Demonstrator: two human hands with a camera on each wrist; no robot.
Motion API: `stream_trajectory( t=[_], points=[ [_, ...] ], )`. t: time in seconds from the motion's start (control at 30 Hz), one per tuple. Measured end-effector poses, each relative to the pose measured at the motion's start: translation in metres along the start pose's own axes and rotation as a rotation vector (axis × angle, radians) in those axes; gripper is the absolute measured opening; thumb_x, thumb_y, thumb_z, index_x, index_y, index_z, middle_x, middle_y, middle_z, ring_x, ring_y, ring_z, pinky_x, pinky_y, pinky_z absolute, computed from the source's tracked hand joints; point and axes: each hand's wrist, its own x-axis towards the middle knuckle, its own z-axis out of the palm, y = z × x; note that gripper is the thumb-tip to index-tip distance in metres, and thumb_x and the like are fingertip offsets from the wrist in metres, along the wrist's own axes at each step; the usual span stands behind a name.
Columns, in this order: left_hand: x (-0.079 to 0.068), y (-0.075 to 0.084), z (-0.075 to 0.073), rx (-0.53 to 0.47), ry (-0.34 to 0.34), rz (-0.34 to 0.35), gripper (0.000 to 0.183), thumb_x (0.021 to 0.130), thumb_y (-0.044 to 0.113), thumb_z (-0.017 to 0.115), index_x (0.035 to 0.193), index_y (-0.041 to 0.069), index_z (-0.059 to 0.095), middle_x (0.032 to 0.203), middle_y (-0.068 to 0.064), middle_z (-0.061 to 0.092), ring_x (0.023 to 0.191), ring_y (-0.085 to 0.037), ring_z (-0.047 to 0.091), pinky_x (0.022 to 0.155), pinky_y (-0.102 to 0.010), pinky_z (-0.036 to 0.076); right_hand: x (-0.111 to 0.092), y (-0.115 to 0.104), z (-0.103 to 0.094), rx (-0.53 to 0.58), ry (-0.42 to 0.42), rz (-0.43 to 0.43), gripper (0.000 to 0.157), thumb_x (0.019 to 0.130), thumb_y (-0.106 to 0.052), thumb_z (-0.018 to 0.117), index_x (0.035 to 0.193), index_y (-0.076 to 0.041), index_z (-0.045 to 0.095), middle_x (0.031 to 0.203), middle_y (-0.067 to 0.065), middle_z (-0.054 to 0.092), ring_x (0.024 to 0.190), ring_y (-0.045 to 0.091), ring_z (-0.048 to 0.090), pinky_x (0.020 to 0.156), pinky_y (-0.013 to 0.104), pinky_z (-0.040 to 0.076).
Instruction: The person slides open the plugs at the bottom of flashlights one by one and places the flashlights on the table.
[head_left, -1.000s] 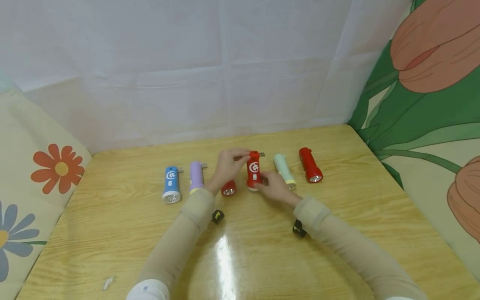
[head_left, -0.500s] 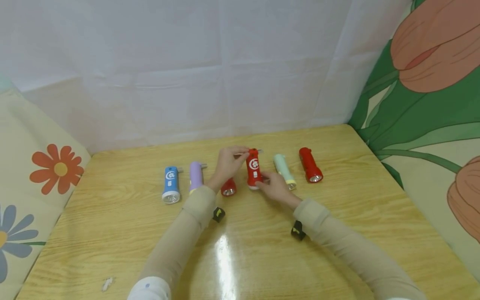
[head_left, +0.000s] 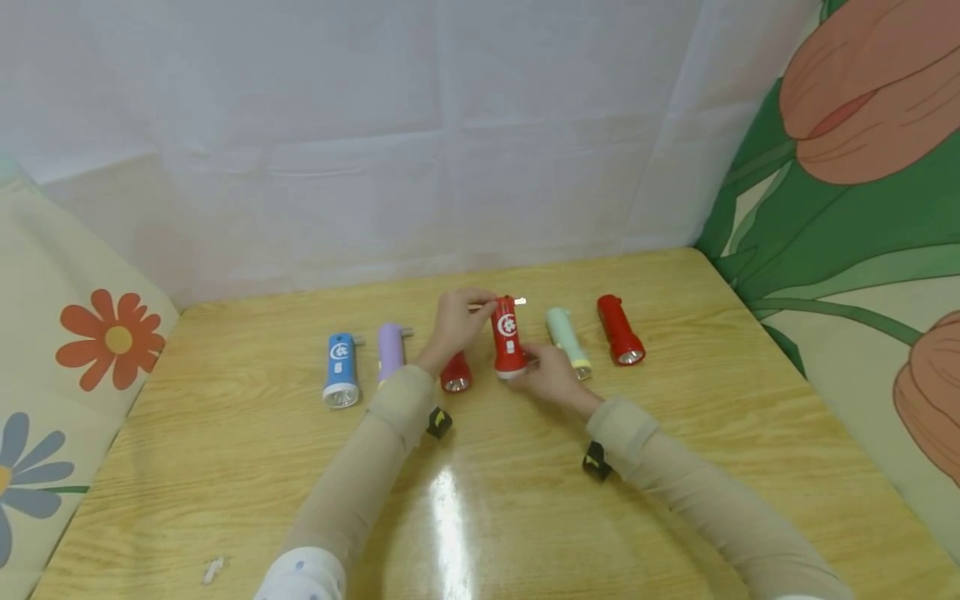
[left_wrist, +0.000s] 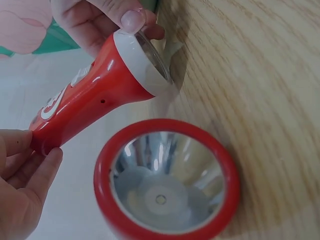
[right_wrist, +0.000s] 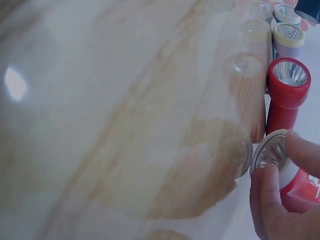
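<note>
In the head view, a red flashlight with a white rim and a white moon-like print is between both hands. My left hand pinches its tail end, where metal plug prongs stick out to the right. At the lens end, my right hand grips the white rim. The left wrist view shows the held flashlight tilted, its lens end close to the tabletop. Thumb and fingers of the right hand lie around the white rim in the right wrist view. Just left of it lies an all-red flashlight, partly behind the left hand.
Further left on the wooden table lie a purple flashlight and a blue flashlight. To the right are a mint-green flashlight and another red flashlight. A white cloth hangs behind the table.
The held flashlight's tail end has shifted slightly up and away with the left hand. The right hand stays on the rim. The other flashlights lie where they were.
</note>
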Motion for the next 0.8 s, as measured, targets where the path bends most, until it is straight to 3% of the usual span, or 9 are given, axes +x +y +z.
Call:
stream_trajectory(
  t=[0.27, 0.57, 0.8],
  points=[
    [0.005, -0.005, 0.000, 0.083, -0.022, 0.032, 0.018, 0.087, 0.005, 0.060, 0.101, -0.005, 0.065, 0.100, -0.016, 0.066, 0.092, -0.025, 0.062, 0.079, -0.028, 0.051, -0.002, -0.003, 0.003, -0.046, 0.005, -0.043, 0.045, 0.071, -0.013, 0.076, 0.110, 0.004, 0.060, 0.090, 0.011, 0.065, 0.075, 0.019, 0.059, 0.067, 0.031, 0.049],
    [0.011, -0.009, 0.002, 0.174, -0.069, 0.032, 0.019, 0.087, 0.003, 0.057, 0.102, -0.004, 0.065, 0.101, -0.017, 0.064, 0.092, -0.026, 0.061, 0.080, -0.031, 0.050, 0.000, -0.002, 0.002, -0.031, -0.022, 0.022, 0.049, 0.073, -0.018, 0.076, 0.114, 0.004, 0.059, 0.101, 0.013, 0.064, 0.087, 0.020, 0.058, 0.077, 0.034, 0.048],
    [0.016, -0.011, 0.004, 0.189, -0.099, -0.012, 0.027, 0.081, -0.003, 0.052, 0.103, -0.003, 0.066, 0.099, -0.016, 0.065, 0.092, -0.026, 0.060, 0.078, -0.033, 0.049, 0.001, -0.002, -0.003, 0.024, -0.049, 0.063, 0.050, 0.073, -0.018, 0.076, 0.115, 0.004, 0.059, 0.101, 0.013, 0.065, 0.089, 0.020, 0.058, 0.079, 0.035, 0.047]
  ],
)
